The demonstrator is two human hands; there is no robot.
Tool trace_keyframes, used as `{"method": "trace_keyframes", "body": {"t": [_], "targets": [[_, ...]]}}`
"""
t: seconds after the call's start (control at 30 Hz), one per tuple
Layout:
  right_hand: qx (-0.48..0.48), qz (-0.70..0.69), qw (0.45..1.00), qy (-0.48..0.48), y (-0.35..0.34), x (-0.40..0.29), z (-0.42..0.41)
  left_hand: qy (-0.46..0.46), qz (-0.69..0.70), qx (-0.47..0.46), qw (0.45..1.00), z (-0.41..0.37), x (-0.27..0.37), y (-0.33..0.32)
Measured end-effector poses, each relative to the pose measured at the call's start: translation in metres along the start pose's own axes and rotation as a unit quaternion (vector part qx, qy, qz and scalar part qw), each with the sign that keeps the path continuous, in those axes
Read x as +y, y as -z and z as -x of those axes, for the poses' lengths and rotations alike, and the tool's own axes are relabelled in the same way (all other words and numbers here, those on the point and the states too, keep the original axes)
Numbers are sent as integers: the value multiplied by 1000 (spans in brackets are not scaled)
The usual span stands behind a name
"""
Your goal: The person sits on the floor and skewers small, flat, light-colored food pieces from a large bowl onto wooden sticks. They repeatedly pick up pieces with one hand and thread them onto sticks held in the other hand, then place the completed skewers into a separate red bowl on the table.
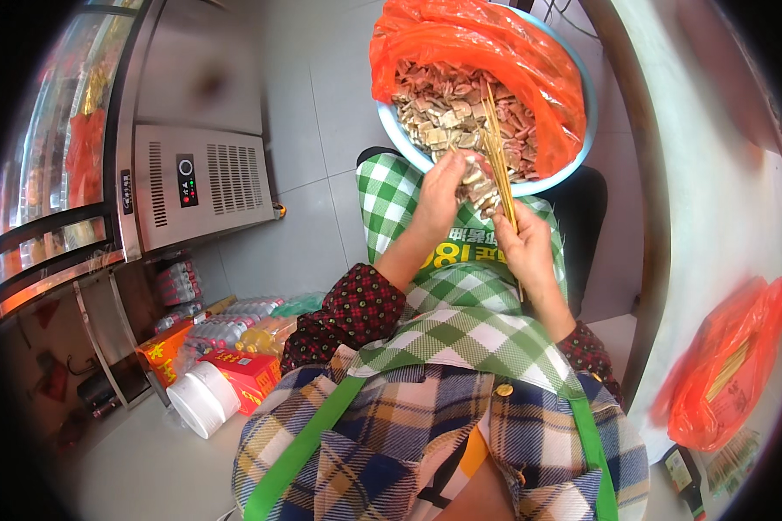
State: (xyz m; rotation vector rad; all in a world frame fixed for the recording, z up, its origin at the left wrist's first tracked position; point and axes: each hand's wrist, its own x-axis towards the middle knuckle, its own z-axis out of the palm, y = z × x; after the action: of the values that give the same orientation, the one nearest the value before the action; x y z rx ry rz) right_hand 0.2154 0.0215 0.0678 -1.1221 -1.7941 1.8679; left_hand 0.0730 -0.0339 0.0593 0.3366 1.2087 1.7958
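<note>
My left hand (pixel 441 189) pinches pieces of sliced meat (pixel 479 187), which look threaded together on a skewer. My right hand (pixel 528 244) grips a bundle of thin bamboo skewers (pixel 496 146) and touches the lower end of the meat pieces. The skewers point up and away from me, over a light blue basin (pixel 590 104) close beyond my hands. Many small cut pieces of meat (pixel 453 114) fill the basin. A red plastic bag (pixel 482 32) lines it and is folded over its far and right sides. My fingertips hide part of the threaded meat.
A metal display fridge (pixel 202 182) stands at left. On the floor lie packs of bottles (pixel 234 325), a red box (pixel 247 374) and white round tubs (pixel 202 398). At right, a pale tabletop (pixel 691 215) bears a red plastic bag with skewers (pixel 723 378). A green checked apron (pixel 469 319) covers my lap.
</note>
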Motion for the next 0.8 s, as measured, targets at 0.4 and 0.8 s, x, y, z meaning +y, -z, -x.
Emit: {"method": "trace_keyframes", "body": {"t": [0.4,0.8], "targets": [[-11,-73,996,-43,11,3,2,-226,-685,66,689,-41,15,48],[-26,16,999,-24,6,-4,9,-55,-237,102,964,-26,14,34]]}}
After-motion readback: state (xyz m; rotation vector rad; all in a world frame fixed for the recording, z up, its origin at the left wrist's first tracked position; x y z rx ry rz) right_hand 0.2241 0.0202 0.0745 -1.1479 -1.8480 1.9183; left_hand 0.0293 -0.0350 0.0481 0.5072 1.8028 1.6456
